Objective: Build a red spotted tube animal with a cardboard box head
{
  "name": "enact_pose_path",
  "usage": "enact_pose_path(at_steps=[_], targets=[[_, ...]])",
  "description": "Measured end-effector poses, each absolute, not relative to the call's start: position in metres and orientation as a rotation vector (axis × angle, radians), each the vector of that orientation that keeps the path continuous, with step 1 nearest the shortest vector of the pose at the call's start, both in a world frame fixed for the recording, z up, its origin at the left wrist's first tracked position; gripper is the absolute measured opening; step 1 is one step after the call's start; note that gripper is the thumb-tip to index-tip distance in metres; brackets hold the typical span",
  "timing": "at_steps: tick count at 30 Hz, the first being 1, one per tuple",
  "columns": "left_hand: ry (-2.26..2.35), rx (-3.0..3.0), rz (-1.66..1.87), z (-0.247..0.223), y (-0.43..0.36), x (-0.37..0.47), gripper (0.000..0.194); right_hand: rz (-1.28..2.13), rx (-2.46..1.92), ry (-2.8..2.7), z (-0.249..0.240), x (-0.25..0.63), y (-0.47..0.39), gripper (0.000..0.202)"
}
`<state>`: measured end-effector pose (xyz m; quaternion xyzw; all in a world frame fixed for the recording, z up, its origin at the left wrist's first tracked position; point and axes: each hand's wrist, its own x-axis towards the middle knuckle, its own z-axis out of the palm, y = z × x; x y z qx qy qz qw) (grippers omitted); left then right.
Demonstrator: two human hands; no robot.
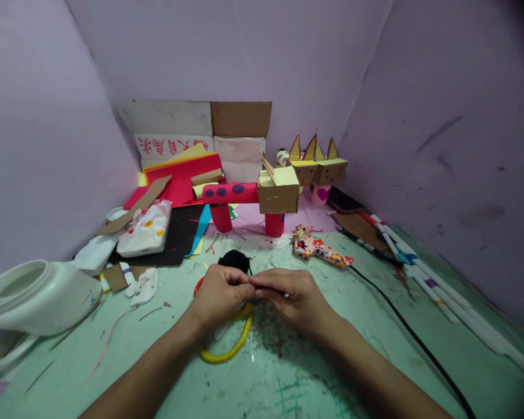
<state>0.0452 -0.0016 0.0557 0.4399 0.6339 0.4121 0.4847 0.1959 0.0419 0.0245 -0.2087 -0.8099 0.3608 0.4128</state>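
- White jug [67,299], one, lying on its side, its left end cut off by the picture's edge.
- One white packet [146,231] on a black sheet [184,227]; its contents are hidden.
- One yellow loop [225,356] on the green tabletop [192,387], under the left hand, its upper part covered; a bit of red [198,286] shows beside that hand, too little to identify.
- Left hand [223,293], thumb and finger pinched, meeting the right hand [290,295] at the fingertips. Whatever sits between them is hidden or too small to make out.
- One black ball [234,260], like yarn, just behind the left hand, its lower part blocked.
- One red tube figure [231,192] behind the hands: two legs, three purple spots along its body, one box head.
- Two box heads [330,171] behind, overlapping, so their pointed ears are hard to count.
- One flowered glue gun [323,249], its black cord [402,323] leaving the bottom edge.
- Several white tubes [456,299] along the right wall, overlapping, their exact number unclear.
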Motion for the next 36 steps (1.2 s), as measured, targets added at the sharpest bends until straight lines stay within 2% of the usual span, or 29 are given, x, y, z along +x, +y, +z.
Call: enact_pose_path(at_steps=[6, 11, 14, 18, 20, 28, 36], targets=[[1.447, 0.935, 0.986, 0.053, 0.001, 0.045, 0.007, 0.745, -0.465, -2.129, 0.024, 0.199, 0.046, 0.02], [1.286, 0.912, 1.006, 0.049, 0.002, 0.038, 0.019, 0.714, -0.665, -2.056, 0.027, 0.199, 0.044, 0.015], [1.268, 0.887, 1.059, 0.049, 0.001, 0.035, 0.024, 0.872, -0.815, -1.945, 0.03, 0.198, 0.041, 0.012], [1.288, 0.897, 1.077, 0.053, -0.001, 0.037, 0.025, 1.369, -0.94, -1.632, 0.032, 0.193, 0.038, 0.01], [1.289, 0.897, 1.081, 0.054, -0.001, 0.04, 0.024, 1.508, -0.952, -1.525, 0.033, 0.191, 0.038, 0.011], [1.249, 0.812, 1.096, 0.052, 0.001, 0.042, 0.025, 1.366, -0.877, -1.555, 0.031, 0.191, 0.044, 0.008], [1.133, 0.681, 1.061, 0.046, 0.001, 0.043, 0.035, 1.444, -0.806, -1.504, 0.029, 0.191, 0.046, 0.003]])
